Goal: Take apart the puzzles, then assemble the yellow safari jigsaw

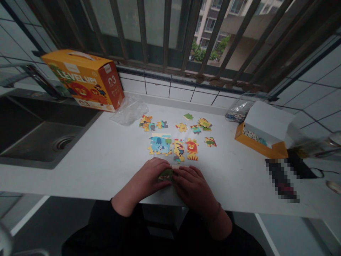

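Near the counter's front edge, my left hand [153, 173] has its fingers curled round a green puzzle piece [166, 174]. My right hand [190, 183] meets it from the other side, fingers bent over the same spot, largely covering what lies beneath. Just beyond are joined blue elephant pieces [160, 144], a strip of puzzle pieces with a small figure [179, 148] and a lion section [192, 148]. Loose puzzle pieces [204, 123] lie farther back, among them a green one [188, 116] and a yellow one [181, 127].
An orange puzzle box [85, 81] stands at the back left beside crumpled clear plastic [129, 110] and a dark sink [34, 138]. On the right are an open orange-and-white box [261, 140], a clear bag [239, 106] and a pixelated dark object [282, 181]. A barred window is behind.
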### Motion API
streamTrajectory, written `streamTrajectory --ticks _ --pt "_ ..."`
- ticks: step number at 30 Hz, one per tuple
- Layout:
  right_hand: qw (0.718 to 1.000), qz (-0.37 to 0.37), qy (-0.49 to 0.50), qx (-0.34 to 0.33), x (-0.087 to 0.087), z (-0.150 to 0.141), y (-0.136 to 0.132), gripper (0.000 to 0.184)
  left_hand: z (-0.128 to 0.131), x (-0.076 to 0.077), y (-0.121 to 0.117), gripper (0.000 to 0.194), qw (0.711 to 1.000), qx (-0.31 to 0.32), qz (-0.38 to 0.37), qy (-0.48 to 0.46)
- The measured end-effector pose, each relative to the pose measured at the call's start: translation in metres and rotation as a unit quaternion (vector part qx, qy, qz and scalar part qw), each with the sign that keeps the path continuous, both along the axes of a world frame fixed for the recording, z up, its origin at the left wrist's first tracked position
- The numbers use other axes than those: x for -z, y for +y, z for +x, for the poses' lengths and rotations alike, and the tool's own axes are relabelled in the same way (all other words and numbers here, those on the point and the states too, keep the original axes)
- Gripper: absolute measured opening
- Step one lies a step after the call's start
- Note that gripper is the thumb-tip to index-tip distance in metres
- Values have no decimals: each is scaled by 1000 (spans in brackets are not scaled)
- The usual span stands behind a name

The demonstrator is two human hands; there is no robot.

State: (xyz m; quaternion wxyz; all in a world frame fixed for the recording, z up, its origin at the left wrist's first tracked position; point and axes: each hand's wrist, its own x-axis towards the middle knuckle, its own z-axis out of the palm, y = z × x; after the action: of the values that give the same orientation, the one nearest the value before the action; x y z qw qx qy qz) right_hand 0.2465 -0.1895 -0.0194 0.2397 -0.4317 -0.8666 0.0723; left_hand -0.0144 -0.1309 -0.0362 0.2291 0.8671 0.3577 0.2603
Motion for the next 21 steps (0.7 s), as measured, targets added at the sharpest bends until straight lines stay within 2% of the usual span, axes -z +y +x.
streamTrajectory --ticks 5,15,21 --pt "1000 -13 -3 4 1 1 0 42 0 -5 3 32 999 9 -25 -26" --pt "1000 -22 0 -6 6 3 0 38 -2 -1 3 22 999 26 -26 -24" --pt "999 -34 24 -20 8 5 4 40 -2 -6 1 23 999 28 -22 -17"
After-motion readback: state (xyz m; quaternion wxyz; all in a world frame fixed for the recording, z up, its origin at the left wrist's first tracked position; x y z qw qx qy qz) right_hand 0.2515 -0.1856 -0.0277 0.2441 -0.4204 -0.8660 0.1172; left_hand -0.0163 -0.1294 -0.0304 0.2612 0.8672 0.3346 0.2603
